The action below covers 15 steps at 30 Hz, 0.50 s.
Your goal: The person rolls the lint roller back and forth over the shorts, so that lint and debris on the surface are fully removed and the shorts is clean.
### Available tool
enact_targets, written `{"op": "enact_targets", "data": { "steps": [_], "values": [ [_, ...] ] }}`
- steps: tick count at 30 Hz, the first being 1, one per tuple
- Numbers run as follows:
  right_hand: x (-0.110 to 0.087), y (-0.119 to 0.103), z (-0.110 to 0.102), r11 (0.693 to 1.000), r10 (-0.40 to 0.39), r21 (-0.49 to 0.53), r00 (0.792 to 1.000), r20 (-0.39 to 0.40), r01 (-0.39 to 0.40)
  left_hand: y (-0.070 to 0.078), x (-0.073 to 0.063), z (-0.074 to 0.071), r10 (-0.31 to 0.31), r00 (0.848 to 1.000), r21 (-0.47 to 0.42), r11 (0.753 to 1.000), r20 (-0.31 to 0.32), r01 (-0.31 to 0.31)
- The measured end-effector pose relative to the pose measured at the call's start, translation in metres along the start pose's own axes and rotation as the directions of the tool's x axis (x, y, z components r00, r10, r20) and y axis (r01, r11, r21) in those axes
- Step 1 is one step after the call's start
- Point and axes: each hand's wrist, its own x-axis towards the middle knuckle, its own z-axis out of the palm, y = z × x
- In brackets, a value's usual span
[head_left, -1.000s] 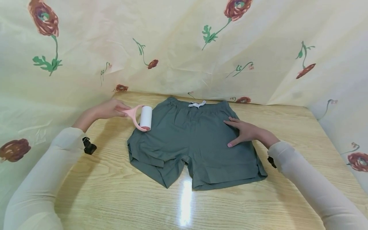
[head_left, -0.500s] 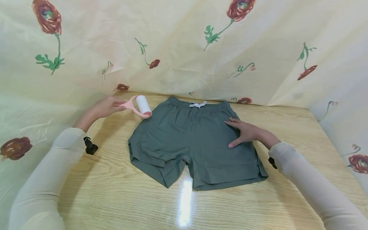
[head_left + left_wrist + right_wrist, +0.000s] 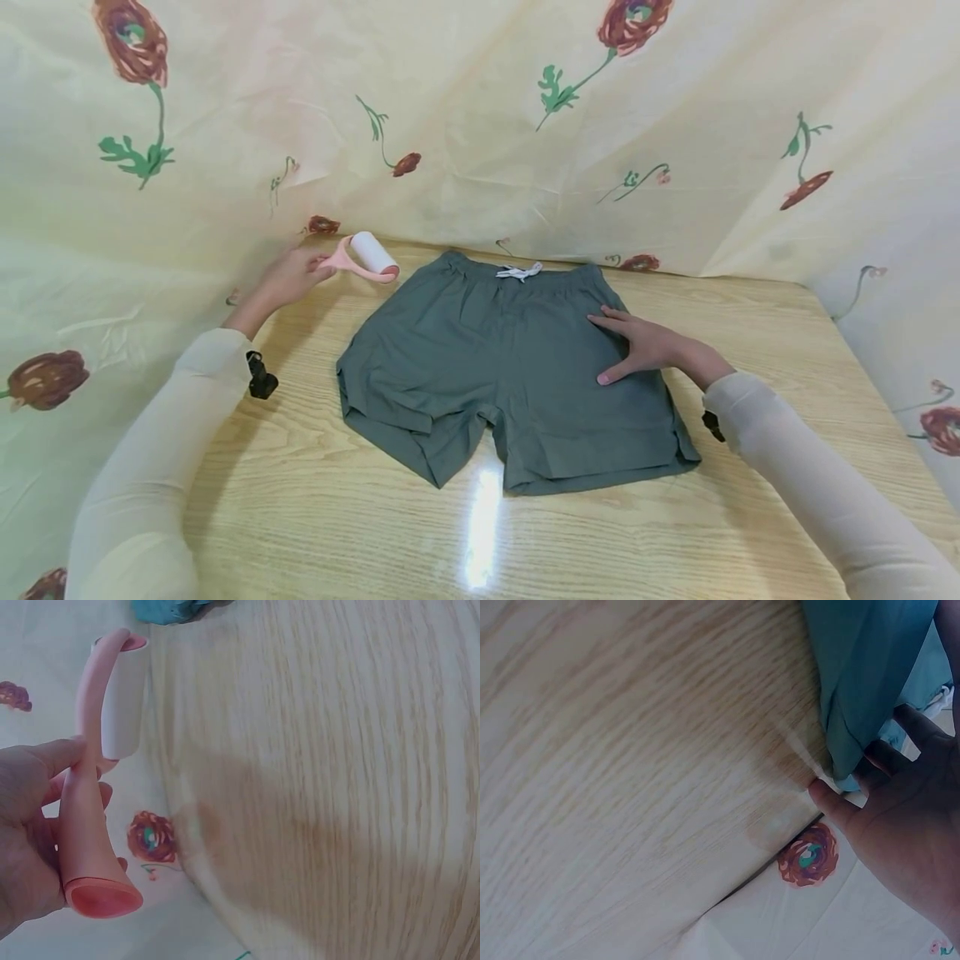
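My left hand (image 3: 291, 273) grips the pink handle of a lint roller (image 3: 373, 253), fingers curled round it, as the left wrist view shows from behind the handle (image 3: 86, 825). The white roll (image 3: 124, 705) is up off the table, at the upper left of a pair of grey-green shorts (image 3: 465, 350). Those shorts lie spread flat, waistband away from me, with a white drawstring (image 3: 520, 272) tied at the middle. Their left leg hem is folded askew. On the right leg of the shorts rests my right hand (image 3: 648, 343), fingers and thumb spread; in the right wrist view the shorts (image 3: 870, 682) hang beside the fingers.
A light wooden table (image 3: 337, 533) lies under everything. Cream cloth with printed red flowers (image 3: 465, 100) rises along its back and sides. Each wrist carries a small black device (image 3: 261, 377). A bright light reflection shows on the table near the front.
The lint roller has lifted off the left edge of the shorts and moved away toward the back cloth, its roll tilting over. The right hand stays in place on the shorts.
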Motion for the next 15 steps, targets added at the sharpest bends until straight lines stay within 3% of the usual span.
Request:
{"op": "enact_targets", "data": {
  "steps": [8,15],
  "values": [
    [0.0,0.001,0.001,1.0,0.001,0.005,1.0,0.0,-0.001,-0.003,0.005,0.007,-0.007,0.998,0.019,1.0,-0.059,0.008],
    [0.001,0.002,0.0,1.0,-0.001,0.0,1.0,0.001,0.001,-0.011,0.008,0.013,-0.032,0.997,-0.025,0.999,-0.065,0.03]
  ]
}}
